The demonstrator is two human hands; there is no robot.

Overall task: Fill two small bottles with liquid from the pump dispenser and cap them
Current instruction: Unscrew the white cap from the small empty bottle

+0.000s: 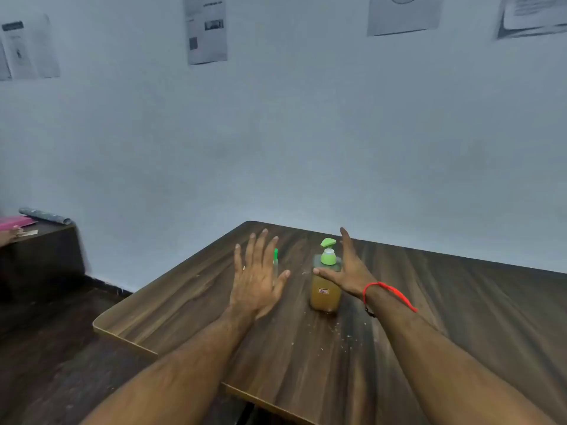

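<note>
Amber liquid fills the pump dispenser (325, 282), upright mid-table (460, 302); right hand (349, 268) spread, thumb touching its shoulder; left hand (257, 279) open, hovering, hiding all but a green-capped small bottle (275, 259); second bottle unseen. Advice: wrap the dispenser body firmly before pumping.

A pale blue-grey wall (276, 133) fills most of the view, with printed paper sheets (206, 29) stuck along its top. Below it stands a dark wood-grain table (460, 302) with a light edge and rounded corners. At the far left is a second dark table (46, 250) — on it a pink folder (15, 221) and a rolled sheet (46, 215) — above dark flooring (46, 348).
</note>
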